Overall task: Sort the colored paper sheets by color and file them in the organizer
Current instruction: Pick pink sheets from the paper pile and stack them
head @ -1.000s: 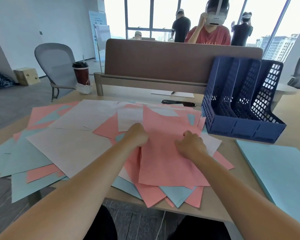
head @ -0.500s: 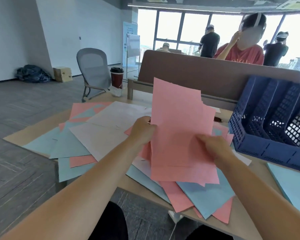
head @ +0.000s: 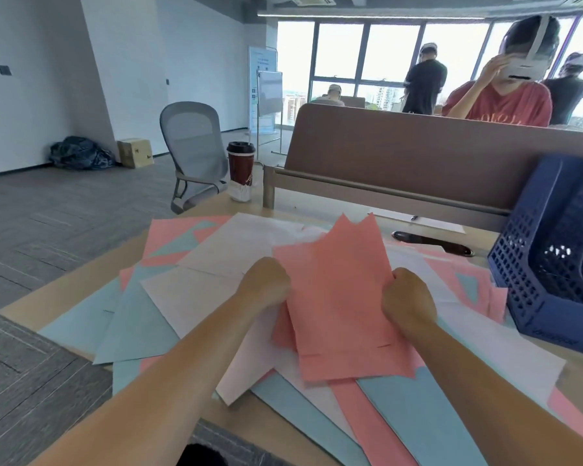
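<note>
Left grip (head: pixel 266 283): your fingers are curled round the left edge of the pink bundle (head: pixel 337 297), holding it firmly.
Right grip (head: pixel 408 297): closed on the bundle's right edge, so both of your hands are occupied by the same sheets.
Pink bundle: several pink sheets are gathered between your hands at the middle of the desk (head: pixel 58 297). They sit over the loose pile, with the far end raised. The top corners fan out and the bottom edges sit stepped, so the bundle is not yet squared.
Organizer (head: pixel 532 280): the blue mesh file stands at your right on the desk, well apart from the bundle. No sheet shows in the compartments in view, and its right part is cut off by the frame edge.
Done so far: by my reading, you have pulled one batch of pink out of the mix, and nothing visible has been filed.
Loose pile: blue sheets (head: pixel 418 415), white sheets (head: pixel 196 294) and more loose pink sheets (head: pixel 169 230) lie overlapped and crossed under and around your hands.
Left to do: most of the job, I would judge. You need to square and file this pink batch, collect the stray pink, then gather and file the blue and the white.
Progress: early, with one colour partly collected out of three.
Watch for: the uneven sheets could slip out of the bundle when you carry it across to the organizer.
</note>
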